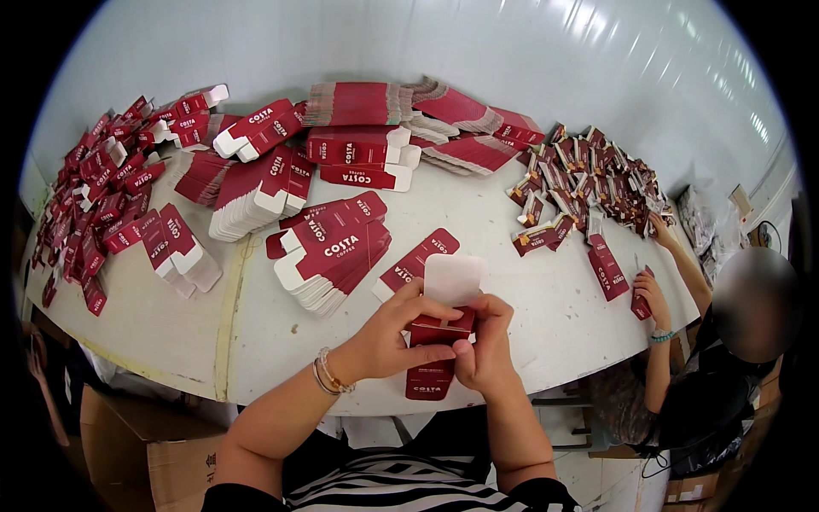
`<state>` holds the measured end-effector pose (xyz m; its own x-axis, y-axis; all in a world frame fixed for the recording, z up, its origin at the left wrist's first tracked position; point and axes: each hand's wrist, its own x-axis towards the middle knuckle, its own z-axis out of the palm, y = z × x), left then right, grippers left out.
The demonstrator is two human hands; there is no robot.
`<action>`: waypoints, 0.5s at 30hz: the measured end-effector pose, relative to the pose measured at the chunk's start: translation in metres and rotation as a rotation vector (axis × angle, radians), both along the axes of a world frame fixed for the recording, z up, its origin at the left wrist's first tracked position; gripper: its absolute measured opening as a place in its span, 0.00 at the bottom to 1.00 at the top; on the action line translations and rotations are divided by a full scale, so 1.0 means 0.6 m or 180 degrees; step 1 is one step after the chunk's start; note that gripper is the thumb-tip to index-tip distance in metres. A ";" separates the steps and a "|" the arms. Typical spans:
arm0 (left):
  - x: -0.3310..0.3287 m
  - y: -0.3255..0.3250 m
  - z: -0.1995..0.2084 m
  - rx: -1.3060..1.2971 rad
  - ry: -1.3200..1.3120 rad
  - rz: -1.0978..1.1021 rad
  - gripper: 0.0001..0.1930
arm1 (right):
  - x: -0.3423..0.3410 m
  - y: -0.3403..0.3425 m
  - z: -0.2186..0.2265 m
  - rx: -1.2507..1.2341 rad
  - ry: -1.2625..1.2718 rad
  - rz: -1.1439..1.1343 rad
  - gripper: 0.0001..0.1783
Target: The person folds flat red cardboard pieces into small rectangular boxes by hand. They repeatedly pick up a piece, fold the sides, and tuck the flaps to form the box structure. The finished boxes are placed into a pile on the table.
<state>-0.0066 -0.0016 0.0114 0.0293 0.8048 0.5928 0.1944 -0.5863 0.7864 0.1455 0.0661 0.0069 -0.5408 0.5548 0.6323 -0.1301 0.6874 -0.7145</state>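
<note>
Close in front of me, both hands hold a small red carton (429, 382). Its white end flap (455, 278) stands raised on the far side, and another red panel hangs down toward me. My left hand (394, 331) grips the carton's left side, its fingers over the top part and its thumb below. On the right side, my right hand (488, 346) pinches it with curled fingers and thumb. Just beyond my left hand lies a flat red carton (418, 263). Left of it, a fanned stack of flat red cartons (339, 249) rests on the table.
More flattened cartons (358, 104) are stacked along the back of the white table (503, 224). Folded red boxes (107, 183) heap up at the left. Brown sachets (589, 179) pile at the right, where a co-worker's hands (653, 299) handle sachets and a box. A cardboard box (119, 444) stands lower left.
</note>
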 end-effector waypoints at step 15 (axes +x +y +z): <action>0.009 -0.001 -0.003 -0.0806 -0.0192 -0.0521 0.29 | 0.007 0.046 0.085 -0.2641 -0.0411 0.2248 0.21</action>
<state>-0.0014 -0.0022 0.0095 0.1418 0.9146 0.3786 0.0621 -0.3900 0.9187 0.1500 0.0936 0.0577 -0.9394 0.3207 0.1211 -0.1962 -0.2135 -0.9570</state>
